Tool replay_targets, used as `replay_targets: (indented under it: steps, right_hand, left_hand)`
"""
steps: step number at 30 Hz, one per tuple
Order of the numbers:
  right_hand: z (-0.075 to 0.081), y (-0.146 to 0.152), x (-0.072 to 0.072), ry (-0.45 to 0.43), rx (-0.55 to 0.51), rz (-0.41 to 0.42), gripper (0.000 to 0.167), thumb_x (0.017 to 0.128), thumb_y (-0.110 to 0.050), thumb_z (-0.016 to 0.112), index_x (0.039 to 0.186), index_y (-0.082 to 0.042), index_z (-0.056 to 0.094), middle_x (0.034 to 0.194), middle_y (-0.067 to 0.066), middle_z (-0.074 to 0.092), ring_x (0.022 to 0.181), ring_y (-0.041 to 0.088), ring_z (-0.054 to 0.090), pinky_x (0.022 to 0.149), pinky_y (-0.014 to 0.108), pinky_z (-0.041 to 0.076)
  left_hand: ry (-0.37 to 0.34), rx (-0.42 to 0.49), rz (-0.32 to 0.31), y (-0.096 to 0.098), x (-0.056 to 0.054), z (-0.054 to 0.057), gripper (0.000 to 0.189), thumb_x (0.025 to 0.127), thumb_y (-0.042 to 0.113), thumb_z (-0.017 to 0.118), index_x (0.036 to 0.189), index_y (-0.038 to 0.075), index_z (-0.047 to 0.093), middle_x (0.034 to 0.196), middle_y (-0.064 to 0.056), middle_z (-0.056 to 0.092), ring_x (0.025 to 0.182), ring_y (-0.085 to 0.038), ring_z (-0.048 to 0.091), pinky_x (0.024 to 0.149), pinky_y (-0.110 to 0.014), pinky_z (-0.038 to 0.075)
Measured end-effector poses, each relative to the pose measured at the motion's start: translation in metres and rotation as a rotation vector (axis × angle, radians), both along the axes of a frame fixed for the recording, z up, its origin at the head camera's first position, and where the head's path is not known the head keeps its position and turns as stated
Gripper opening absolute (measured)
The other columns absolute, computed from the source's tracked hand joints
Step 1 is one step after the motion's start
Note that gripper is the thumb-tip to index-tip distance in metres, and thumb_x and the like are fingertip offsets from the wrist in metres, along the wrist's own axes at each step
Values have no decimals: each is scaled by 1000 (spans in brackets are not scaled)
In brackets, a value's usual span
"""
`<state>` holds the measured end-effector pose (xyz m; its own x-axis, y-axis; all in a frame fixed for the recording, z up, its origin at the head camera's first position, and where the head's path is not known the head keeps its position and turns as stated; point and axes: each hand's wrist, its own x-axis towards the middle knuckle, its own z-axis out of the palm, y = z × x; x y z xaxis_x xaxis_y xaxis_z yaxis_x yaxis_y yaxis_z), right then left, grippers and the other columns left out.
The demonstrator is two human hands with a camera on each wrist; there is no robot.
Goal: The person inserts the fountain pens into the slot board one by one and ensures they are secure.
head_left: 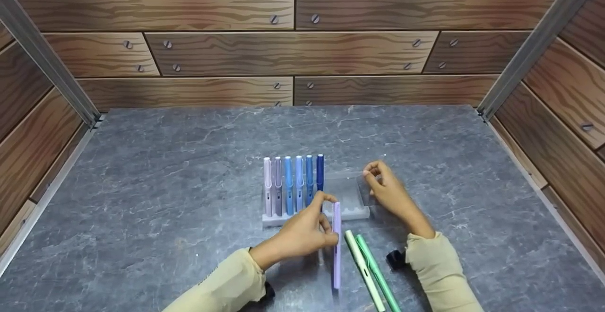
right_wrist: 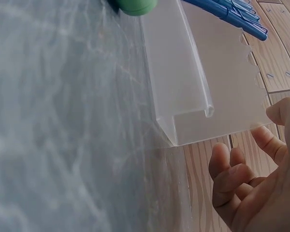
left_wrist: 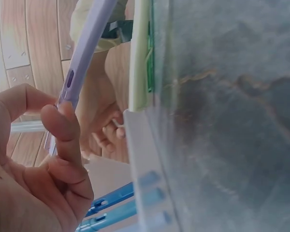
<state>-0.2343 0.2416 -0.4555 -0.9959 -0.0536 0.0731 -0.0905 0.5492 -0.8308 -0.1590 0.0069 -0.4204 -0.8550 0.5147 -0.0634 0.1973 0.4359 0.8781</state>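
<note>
My left hand (head_left: 305, 231) pinches a lilac pen (head_left: 337, 255) between thumb and fingers, in front of a clear pen stand (head_left: 347, 215). In the left wrist view the pen (left_wrist: 87, 53) slants up from the fingertips. My right hand (head_left: 390, 194) is at the stand's upper right corner; in the right wrist view its thumb and index finger pinch the edge of the stand (right_wrist: 217, 87), other fingers curled. Several pens stand in a row at the left of the stand: a pale lilac pen (head_left: 268, 184), a grey-purple pen (head_left: 278, 189), then blue ones ending with a dark blue pen (head_left: 320, 172).
A pale green pen (head_left: 364, 269) and a green pen (head_left: 378, 274) lie side by side on the grey marbled table (head_left: 165, 184), between the forearms. Black wrist straps show by both sleeves. Wood-patterned panels (head_left: 293, 52) enclose the table at the back and sides.
</note>
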Motion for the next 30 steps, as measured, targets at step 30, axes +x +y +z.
replay_targets:
  steps: [30]
  right_hand:
    - [1,0,1,-11,1,7,15,100,-18,49,108,-5,50,98,12,53,62,15,52,54,22,43]
  left_hand:
    - [527,-103,237,5,-27,25,57,79,14,69,129,20,43,74,9,64,51,0,43,43,-18,33]
